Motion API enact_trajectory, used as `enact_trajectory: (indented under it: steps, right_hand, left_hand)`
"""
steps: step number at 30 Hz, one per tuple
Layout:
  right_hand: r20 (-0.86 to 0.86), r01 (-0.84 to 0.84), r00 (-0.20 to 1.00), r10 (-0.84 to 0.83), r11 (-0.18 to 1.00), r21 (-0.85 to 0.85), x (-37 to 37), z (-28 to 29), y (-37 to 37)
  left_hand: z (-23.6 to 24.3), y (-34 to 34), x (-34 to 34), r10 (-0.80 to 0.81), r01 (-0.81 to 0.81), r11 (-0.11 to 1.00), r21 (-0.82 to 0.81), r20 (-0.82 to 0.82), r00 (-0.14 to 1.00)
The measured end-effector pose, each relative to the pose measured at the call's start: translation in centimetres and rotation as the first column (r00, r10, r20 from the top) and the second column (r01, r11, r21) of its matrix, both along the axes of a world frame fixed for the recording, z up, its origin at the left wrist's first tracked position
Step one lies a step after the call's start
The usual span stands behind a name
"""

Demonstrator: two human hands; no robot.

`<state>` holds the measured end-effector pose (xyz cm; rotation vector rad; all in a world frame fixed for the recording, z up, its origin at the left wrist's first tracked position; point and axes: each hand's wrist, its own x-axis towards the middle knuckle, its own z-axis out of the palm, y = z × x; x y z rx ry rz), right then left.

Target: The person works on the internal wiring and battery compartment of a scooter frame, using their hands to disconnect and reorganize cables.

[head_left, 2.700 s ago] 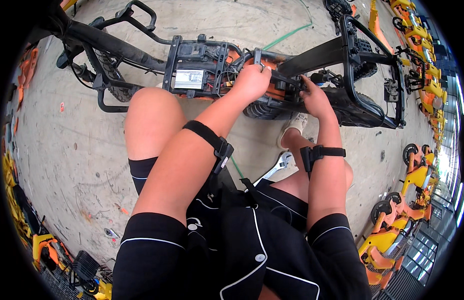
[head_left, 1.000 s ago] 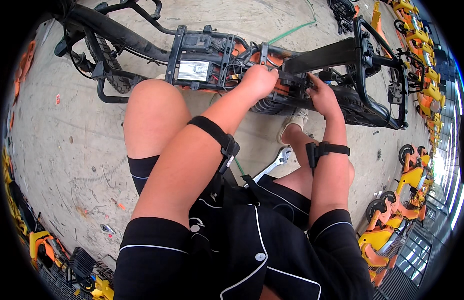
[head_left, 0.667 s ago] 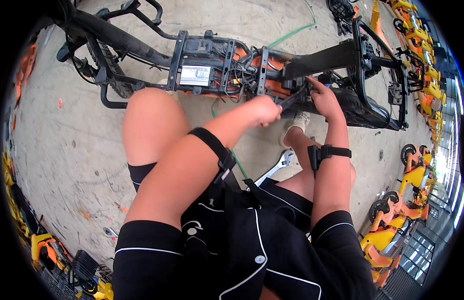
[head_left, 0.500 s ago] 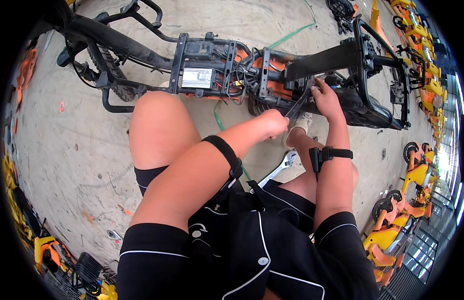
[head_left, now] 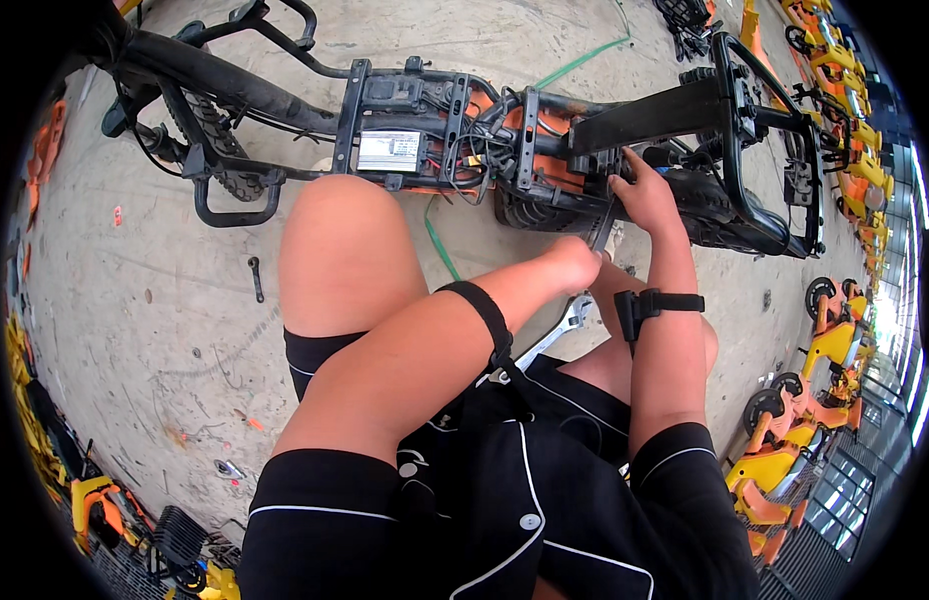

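Note:
A stripped black bike frame (head_left: 275,95) extends across the far side, in front of my knees. My left hand (head_left: 577,264) is closed round the lower end of a dark wrench (head_left: 605,225), whose upper end reaches the frame's underside near the rear wheel. My right hand (head_left: 647,198) rests beside that upper end, thumb and forefinger apart against the frame; its other fingers are partly hidden. A box with a white label (head_left: 390,152) sits between the frame bars, beside loose wiring (head_left: 485,150). The wrench's tip is hidden among dark parts.
A silver adjustable wrench (head_left: 560,328) lies by my thigh. On the concrete floor are a small dark metal arm (head_left: 255,278) and a green strap (head_left: 585,64). Yellow and orange scooters (head_left: 770,455) line the right; more yellow parts (head_left: 95,500) lie at lower left.
My left hand has swung the wrench's lower end to the right and slightly nearer to me. The right thumb has come away from the wrench's upper end, and the forefinger has stretched out.

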<state>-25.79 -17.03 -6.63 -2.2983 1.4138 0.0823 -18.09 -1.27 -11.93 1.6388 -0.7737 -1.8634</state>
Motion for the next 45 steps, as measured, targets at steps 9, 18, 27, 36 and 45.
enact_trajectory:
  steps: [9,18,27,36,45]
  right_hand:
    - [0.027,-0.066,0.997,0.068,0.995,-0.074,0.3,0.0,0.3]
    - [0.034,-0.086,0.996,0.088,0.994,-0.071,0.3,-0.4,0.4]
    - [-0.228,-0.037,0.973,-0.036,0.951,-0.306,1.4,-3.5,1.4]
    - [-0.205,-0.014,0.972,-0.116,0.841,-0.54,2.8,-5.1,2.6]
    - [-0.214,0.075,0.958,-0.192,0.885,-0.46,3.2,-4.5,2.5]
  left_hand:
    - [2.0,0.1,0.7,-0.109,0.109,0.994,0.0,-0.067,0.992]
    - [2.6,-0.2,2.3,-0.067,0.064,0.997,-0.052,-0.05,0.997]
    - [1.8,0.5,3.2,-0.006,0.0,0.993,-0.114,-0.048,0.999]
    - [2.2,1.0,4.5,-0.066,0.08,0.977,-0.197,0.08,0.995]
    - [1.7,1.1,5.3,-0.079,0.116,0.957,-0.268,0.143,0.987]
